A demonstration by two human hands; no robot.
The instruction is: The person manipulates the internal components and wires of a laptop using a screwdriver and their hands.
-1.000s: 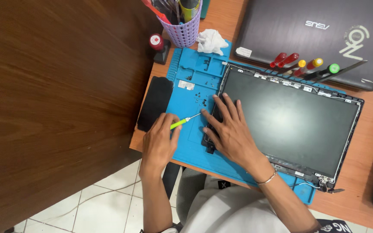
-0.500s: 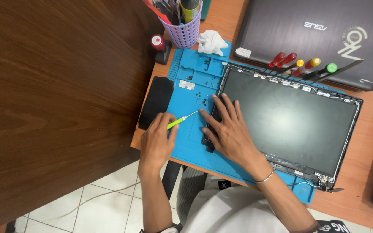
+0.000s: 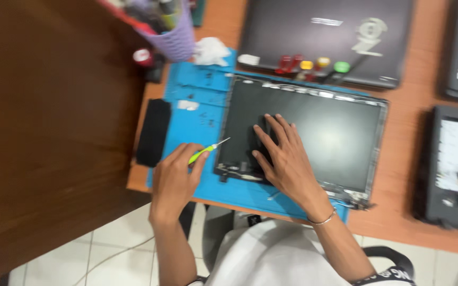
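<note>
Starting at the left of the frame, a dark brown tabletop [image 3: 43, 116] fills the whole side, and a black oblong pad [image 3: 153, 132] lies at its edge on the blue work mat [image 3: 197, 106]. Just right of that, low in the middle, the left hand [image 3: 175, 180] is closed around a small screwdriver with a lime-green handle [image 3: 201, 154], its thin metal tip pointing up and right toward the lower left corner of the laptop screen panel [image 3: 324, 132], near it but not touching. Half a second ago the tip sat further left over bare mat beside the black pad; it has since swung nearer the panel's frame, so the work seems to be moving onto that corner. The right hand [image 3: 287, 159] stays flat, fingers spread wide, pressing on the dark left part of the panel and holding nothing; against the earlier picture it lies further in from the panel's edge. Upper centre, a purple basket of tools [image 3: 173, 37] and a crumpled white tissue [image 3: 211, 51] sit above the mat. Further right, screwdrivers with red, yellow and green handles [image 3: 314, 65] rest on a closed grey laptop [image 3: 327, 34]. At the far right, an opened dark device [image 3: 454, 164] lies on the orange table [image 3: 404, 175]. The whole view is motion-blurred, so fine screws cannot be made out.
</note>
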